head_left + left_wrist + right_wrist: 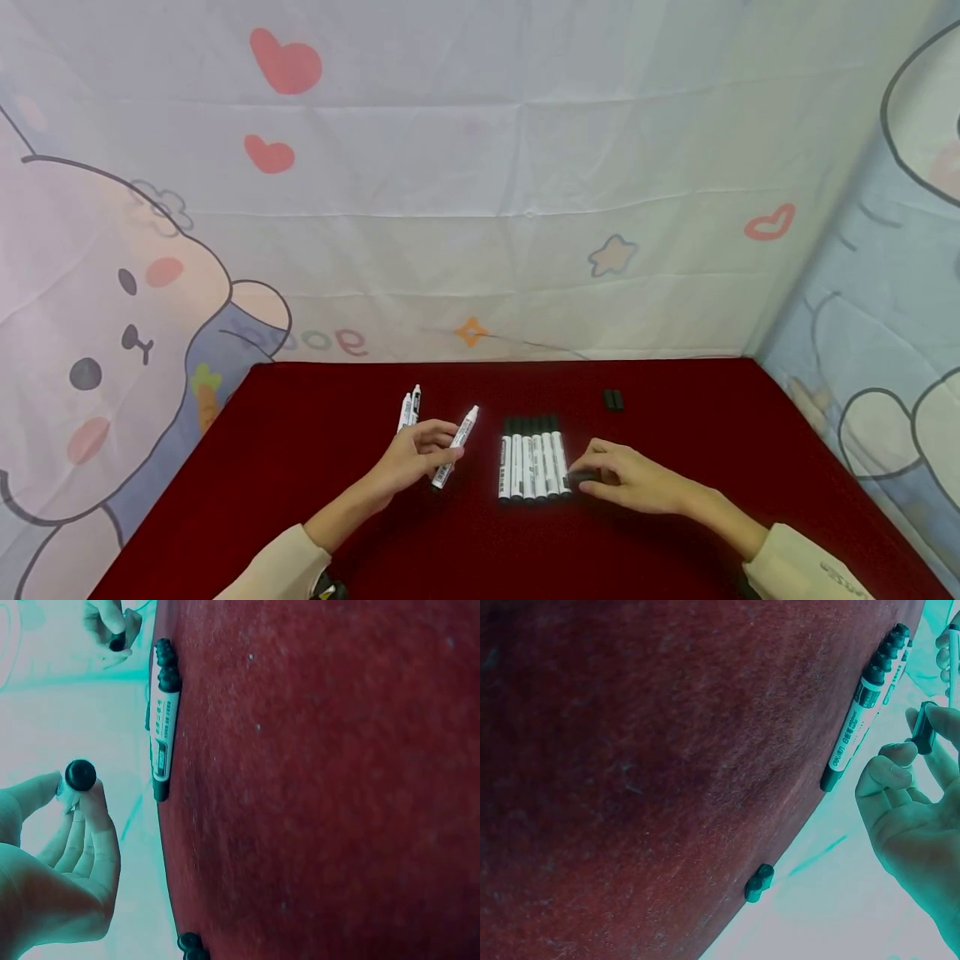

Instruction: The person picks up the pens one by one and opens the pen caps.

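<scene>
My left hand (418,454) pinches a white marker (457,446) without its cap, held tilted with its pale tip pointing up and away. In the left wrist view the black end (81,775) of that marker faces the camera between thumb and fingers. My right hand (633,477) pinches a black marker cap (582,477) between thumb and fingers, just right of a row of capped white markers (535,467). The right wrist view shows this cap (924,729) held above the cloth. Several markers lie side by side in the row, black caps pointing away from me.
Two uncapped white markers (409,408) lie beyond my left hand. Two loose black caps (613,400) sit together at the back right. A dark red cloth (675,417) covers the table, which meets a printed fabric backdrop (525,250) behind and at the sides.
</scene>
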Demonstrator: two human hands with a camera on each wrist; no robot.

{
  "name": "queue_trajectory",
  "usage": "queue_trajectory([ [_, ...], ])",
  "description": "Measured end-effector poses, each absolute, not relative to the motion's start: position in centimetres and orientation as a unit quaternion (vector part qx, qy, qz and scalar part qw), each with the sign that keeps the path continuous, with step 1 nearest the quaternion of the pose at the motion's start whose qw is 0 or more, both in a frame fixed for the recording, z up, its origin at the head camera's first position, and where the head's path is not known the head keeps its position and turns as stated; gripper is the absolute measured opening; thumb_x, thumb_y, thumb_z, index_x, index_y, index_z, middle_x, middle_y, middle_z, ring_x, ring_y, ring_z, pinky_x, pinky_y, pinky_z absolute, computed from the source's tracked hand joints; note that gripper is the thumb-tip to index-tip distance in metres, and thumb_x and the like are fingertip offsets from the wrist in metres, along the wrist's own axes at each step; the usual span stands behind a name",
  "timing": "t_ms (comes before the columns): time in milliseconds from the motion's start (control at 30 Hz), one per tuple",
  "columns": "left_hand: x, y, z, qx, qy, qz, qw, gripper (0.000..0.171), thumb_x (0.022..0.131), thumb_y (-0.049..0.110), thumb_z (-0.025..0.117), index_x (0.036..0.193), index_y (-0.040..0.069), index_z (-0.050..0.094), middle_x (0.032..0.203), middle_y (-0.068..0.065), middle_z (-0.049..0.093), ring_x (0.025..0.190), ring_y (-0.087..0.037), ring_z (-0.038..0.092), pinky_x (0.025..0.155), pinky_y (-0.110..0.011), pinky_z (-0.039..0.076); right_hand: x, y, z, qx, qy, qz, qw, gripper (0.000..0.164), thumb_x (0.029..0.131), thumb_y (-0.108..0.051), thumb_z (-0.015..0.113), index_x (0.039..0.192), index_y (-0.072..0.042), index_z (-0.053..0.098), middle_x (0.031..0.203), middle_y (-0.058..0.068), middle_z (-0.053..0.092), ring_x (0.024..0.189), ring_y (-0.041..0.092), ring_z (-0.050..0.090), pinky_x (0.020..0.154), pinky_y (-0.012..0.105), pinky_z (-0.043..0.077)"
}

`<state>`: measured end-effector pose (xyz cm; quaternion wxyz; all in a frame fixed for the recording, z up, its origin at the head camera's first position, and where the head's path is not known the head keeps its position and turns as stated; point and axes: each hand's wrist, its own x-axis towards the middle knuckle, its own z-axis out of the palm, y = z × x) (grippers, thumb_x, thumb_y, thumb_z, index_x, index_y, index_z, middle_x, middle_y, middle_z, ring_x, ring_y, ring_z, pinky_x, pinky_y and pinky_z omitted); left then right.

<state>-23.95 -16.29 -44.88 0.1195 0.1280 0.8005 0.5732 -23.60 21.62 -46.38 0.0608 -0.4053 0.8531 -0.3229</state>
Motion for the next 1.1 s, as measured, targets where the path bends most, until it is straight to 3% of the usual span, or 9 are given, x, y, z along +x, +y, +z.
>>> queue_trajectory([
  [200, -24.4, -17.2, -44.4, 0.110, 0.800, 0.580, 0.106, 0.046, 0.097, 0.022, 0.071, 0.136, 0.001, 0.059, 0.116, -0.017, 0.069, 0.088, -0.010, 0.065, 0.078, -0.038, 0.060, -23.5, 21.9, -46.4, -0.409, 0.850, -0.326, 0.062, 0.029, 0.104, -0.031, 0.061, 0.123, -0.012, 0.070, 0.103, -0.008, 0.060, 0.084, 0.001, 0.048, 0.072, 0.018, 0.047],
  [567, -25.9, -19.8, -44.1, 0.052, 0.808, 0.583, 0.071, 0.051, 0.097, 0.027, 0.072, 0.141, 0.005, 0.057, 0.126, -0.018, 0.064, 0.096, -0.014, 0.066, 0.080, -0.035, 0.061, -23.6, 22.2, -46.9, -0.419, 0.846, -0.323, 0.067, 0.030, 0.105, -0.032, 0.059, 0.123, -0.010, 0.069, 0.105, -0.009, 0.063, 0.085, -0.002, 0.049, 0.073, 0.019, 0.049],
  [933, -27.8, -21.9, -44.8, 0.016, 0.795, 0.604, 0.046, 0.054, 0.098, 0.026, 0.071, 0.142, 0.002, 0.054, 0.115, -0.010, 0.068, 0.085, -0.010, 0.065, 0.075, -0.033, 0.060, -23.4, 22.2, -47.0, -0.410, 0.849, -0.323, 0.080, 0.029, 0.105, -0.033, 0.059, 0.123, -0.013, 0.070, 0.102, -0.009, 0.062, 0.083, -0.003, 0.049, 0.071, 0.018, 0.049],
  [1100, -28.3, -22.4, -45.0, 0.004, 0.796, 0.605, 0.037, 0.054, 0.097, 0.028, 0.072, 0.141, 0.001, 0.055, 0.118, -0.014, 0.068, 0.084, -0.010, 0.065, 0.073, -0.030, 0.059, -23.4, 22.1, -47.2, -0.413, 0.850, -0.320, 0.076, 0.028, 0.105, -0.033, 0.059, 0.122, -0.014, 0.070, 0.102, -0.011, 0.062, 0.084, -0.003, 0.049, 0.072, 0.018, 0.049],
])
